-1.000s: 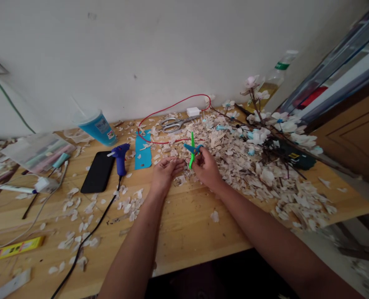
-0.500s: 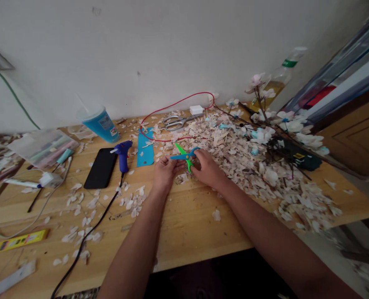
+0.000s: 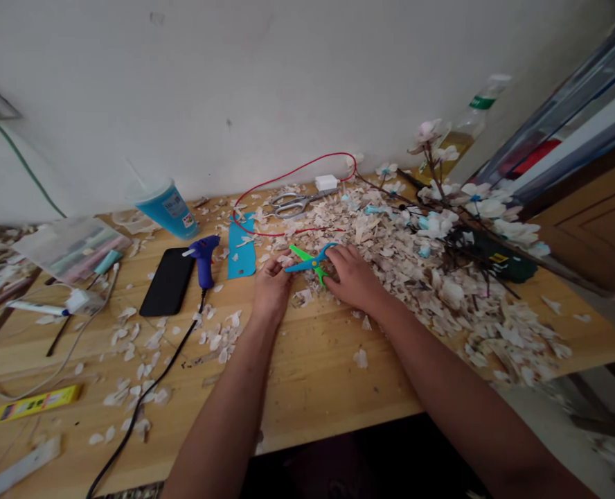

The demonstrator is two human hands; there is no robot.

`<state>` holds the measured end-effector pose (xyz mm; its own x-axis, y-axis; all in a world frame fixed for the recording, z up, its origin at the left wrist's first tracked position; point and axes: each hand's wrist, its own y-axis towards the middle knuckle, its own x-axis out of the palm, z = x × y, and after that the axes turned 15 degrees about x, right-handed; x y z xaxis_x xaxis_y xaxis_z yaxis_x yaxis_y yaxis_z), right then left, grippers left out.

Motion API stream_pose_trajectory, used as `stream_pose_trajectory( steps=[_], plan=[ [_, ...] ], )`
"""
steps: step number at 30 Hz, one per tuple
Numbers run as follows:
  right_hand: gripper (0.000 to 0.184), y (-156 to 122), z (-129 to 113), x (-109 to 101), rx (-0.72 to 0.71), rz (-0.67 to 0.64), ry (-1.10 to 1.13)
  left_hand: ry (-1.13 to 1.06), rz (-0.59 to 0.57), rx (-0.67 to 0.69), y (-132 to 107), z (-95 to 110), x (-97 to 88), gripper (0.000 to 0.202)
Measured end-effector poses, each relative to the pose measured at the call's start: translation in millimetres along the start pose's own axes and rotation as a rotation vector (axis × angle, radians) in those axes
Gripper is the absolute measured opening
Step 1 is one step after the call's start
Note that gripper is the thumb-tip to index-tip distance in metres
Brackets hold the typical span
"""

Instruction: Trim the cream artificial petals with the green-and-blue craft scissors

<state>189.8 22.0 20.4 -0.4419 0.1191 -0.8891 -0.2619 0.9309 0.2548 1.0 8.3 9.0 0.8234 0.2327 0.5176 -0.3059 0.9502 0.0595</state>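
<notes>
My right hand [image 3: 355, 278] grips a pair of scissors [image 3: 314, 263] with one blue half and one green half. Their blades stand apart, pointing left toward my other hand. My left hand [image 3: 271, 287] is closed in a pinch near the blade tips, with a small pale petal [image 3: 286, 261] at its fingertips, partly hidden. A large heap of dried whitish petals [image 3: 390, 242] spreads behind and to the right of my right hand. One loose petal [image 3: 302, 298] lies on the wood below the scissors.
Left of my hands are a blue glue gun [image 3: 204, 260], a black phone [image 3: 167, 282] and a blue drink cup [image 3: 168, 208]. Metal scissors [image 3: 291, 204] and a red cable [image 3: 297, 170] lie behind. Flowering branches [image 3: 442, 197] and a bottle [image 3: 463, 132] stand at right.
The scissors have tilted, and their blue blade tip has dropped toward my left fingertips. My right hand has shifted slightly right. My left fingers have drawn closer together.
</notes>
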Motion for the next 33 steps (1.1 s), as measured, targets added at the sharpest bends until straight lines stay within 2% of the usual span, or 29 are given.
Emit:
stream_pose_trajectory(
  steps=[7, 16, 19, 21, 27, 33],
  plan=[
    [0.034, -1, -3, 4, 0.033, -0.023, 0.061, -0.011, 0.027, 0.020, 0, 1, -0.3, 0.026],
    [0.023, -5, -12, -2, 0.093, -0.116, 0.033, -0.030, -0.003, 0.039, -1, 3, 0.3, 0.041],
    [0.023, -5, -11, 0, 0.095, -0.116, 0.028, 0.029, 0.032, 0.053, 0, 0, -2.9, 0.050],
    [0.020, -5, -11, 1, 0.105, -0.118, 0.030, 0.097, 0.034, 0.077, 0, 0, -4.6, 0.049],
    [0.012, -4, -13, -2, 0.121, -0.166, 0.028, 0.351, -0.035, 0.230, -3, 11, -1.3, 0.034],
    [0.009, -5, -12, -2, 0.114, -0.173, 0.019, 0.420, -0.097, 0.330, -6, 17, 0.8, 0.039]
  ],
)
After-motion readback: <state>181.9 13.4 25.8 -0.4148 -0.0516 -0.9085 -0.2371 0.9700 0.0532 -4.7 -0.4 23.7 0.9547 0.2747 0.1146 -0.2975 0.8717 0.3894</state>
